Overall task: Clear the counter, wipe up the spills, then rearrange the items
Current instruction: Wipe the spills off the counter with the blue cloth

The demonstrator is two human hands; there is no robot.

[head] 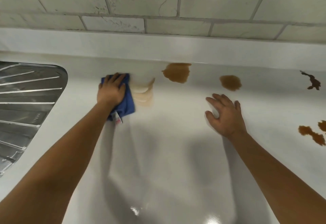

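My left hand presses flat on a blue cloth on the white counter, near the back wall. A pale smeared streak lies just right of the cloth. Further right sit two brown spills, one large by the back edge and one smaller. My right hand rests on the counter with fingers spread, just below the smaller spill, holding nothing. A dark stain and an orange-brown splatter lie at the far right.
A steel sink drainboard with ridges is set into the counter at the left. A white brick wall rises behind a low white upstand.
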